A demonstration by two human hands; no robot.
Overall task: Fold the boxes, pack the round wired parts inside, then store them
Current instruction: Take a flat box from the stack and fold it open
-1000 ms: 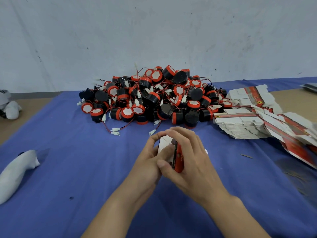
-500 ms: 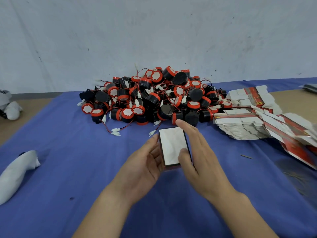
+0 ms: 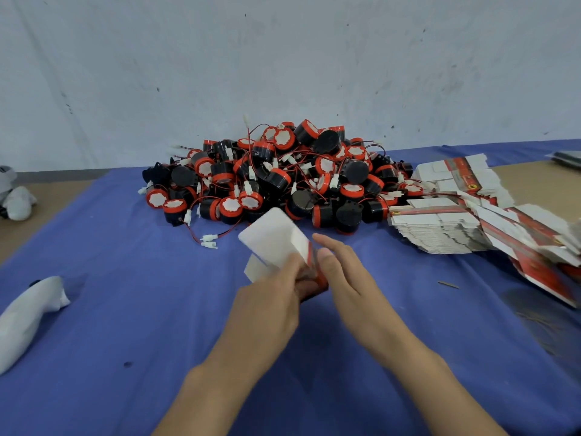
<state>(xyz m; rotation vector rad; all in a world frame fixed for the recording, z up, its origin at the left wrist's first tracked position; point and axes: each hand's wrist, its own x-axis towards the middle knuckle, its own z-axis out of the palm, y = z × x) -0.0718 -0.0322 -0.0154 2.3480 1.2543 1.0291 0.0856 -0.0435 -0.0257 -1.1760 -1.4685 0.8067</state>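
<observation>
From the head camera I see my left hand holding a small box. My fingers curl around its low end. The box is tilted, with its white side up and a red edge facing right. It is in the air over the blue cloth, close in front of me.

My right hand is wide, with straight fingers. It is just beside the red edge, and I cannot tell if it touches.

Behind the box lies a big pile of round wired parts, black and red. To the right sits a stack of flat boxes. A white lump lies at the left.
</observation>
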